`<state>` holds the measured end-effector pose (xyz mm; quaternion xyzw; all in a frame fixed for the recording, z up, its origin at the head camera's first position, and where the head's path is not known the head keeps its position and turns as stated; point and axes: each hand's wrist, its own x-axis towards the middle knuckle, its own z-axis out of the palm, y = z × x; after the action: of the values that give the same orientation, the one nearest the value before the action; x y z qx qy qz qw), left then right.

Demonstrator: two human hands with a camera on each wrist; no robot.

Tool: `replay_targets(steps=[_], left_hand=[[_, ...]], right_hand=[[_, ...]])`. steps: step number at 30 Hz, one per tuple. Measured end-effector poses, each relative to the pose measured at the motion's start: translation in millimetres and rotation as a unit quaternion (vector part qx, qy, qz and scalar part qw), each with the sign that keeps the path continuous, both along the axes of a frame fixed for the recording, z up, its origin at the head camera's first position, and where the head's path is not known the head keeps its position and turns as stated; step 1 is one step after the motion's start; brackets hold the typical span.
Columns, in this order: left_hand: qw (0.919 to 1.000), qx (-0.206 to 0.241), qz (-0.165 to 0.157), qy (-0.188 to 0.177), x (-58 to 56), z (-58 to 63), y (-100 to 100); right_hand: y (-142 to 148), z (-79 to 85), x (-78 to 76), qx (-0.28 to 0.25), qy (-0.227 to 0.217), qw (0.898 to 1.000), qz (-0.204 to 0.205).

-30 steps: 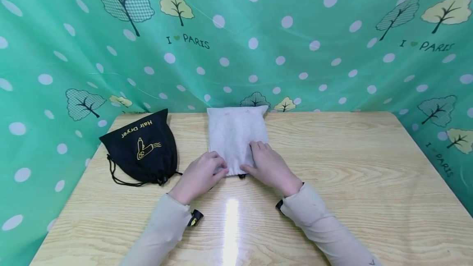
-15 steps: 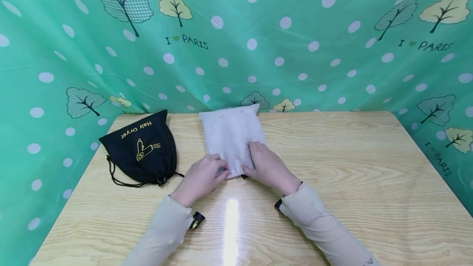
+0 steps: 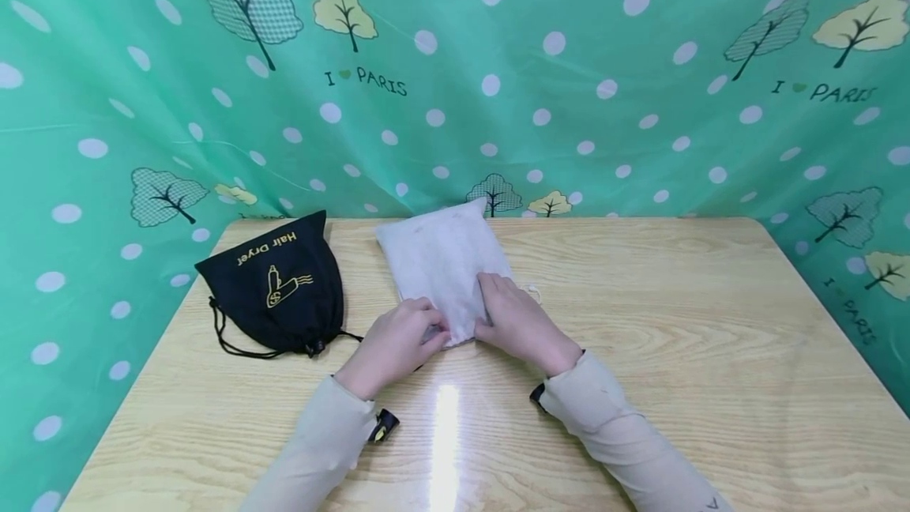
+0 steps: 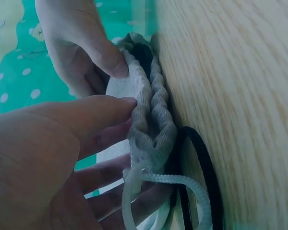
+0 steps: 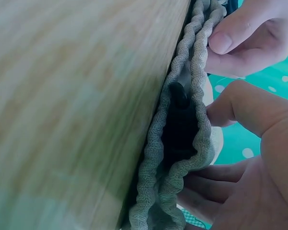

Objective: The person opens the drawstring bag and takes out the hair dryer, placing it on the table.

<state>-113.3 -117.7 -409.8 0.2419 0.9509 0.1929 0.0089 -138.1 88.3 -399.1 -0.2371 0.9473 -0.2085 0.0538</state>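
Note:
A light grey drawstring bag point(image 3: 444, 259) lies on the table with its gathered mouth toward me. At the left part of the mouth, my left hand point(image 3: 398, 340) grips the bag, thumb at the upper rim. My right hand point(image 3: 520, 322) holds its right side, thumb at the rim and fingers along the edge. In the right wrist view the ruffled mouth point(image 5: 201, 91) gapes partly, showing a dark interior with a small black piece point(image 5: 180, 93). White cord point(image 4: 175, 179) loops out beside my left fingers, near a black cord point(image 4: 201, 158).
To the left on the wooden table point(image 3: 675, 354) lies a black drawstring bag point(image 3: 284, 287) printed "Hair Dryer", its cords trailing from the near end. A green dotted curtain point(image 3: 569, 101) rises behind the table and along both sides.
The grey bag has turned, its far end swinging left and its mouth shifting slightly right. My left hand has moved a little right with it; the right hand stays nearly in place.

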Motion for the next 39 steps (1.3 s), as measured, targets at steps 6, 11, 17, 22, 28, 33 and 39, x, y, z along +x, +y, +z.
replay_targets(steps=[6, 11, 17, 22, 28, 33, 39], left_hand=[[1.0000, 0.005, 0.003, 0.000, -0.8, -1.7, -0.1], [0.9998, 0.001, 0.006, 0.017, -1.2, -3.6, 0.2], [0.9997, 0.002, 0.014, 0.022, -2.8, -1.4, -2.0], [0.9987, 0.021, 0.039, 0.024, -7.4, 6.2, -9.3], [0.9945, 0.054, 0.075, 0.050, -12.5, 20.4, -18.0], [0.9923, 0.062, 0.084, 0.067, -18.2, 25.4, -20.0], [0.9889, 0.064, 0.111, 0.075, -26.1, 30.9, -23.7]], right_hand=[[1.3, -2.7, -0.6, -0.007, 0.016, 1.000, 0.012], [1.6, -5.6, -1.0, -0.002, 0.039, 0.999, 0.025], [3.1, -4.0, -0.8, 0.009, 0.039, 0.999, 0.023], [5.3, -0.2, 0.1, 0.019, 0.042, 0.999, 0.012], [7.6, 3.7, 3.2, 0.011, 0.052, 0.999, 0.015], [10.9, 8.6, 7.8, -0.008, 0.063, 0.998, 0.013], [13.1, 14.2, 12.4, -0.020, 0.073, 0.997, 0.025]])
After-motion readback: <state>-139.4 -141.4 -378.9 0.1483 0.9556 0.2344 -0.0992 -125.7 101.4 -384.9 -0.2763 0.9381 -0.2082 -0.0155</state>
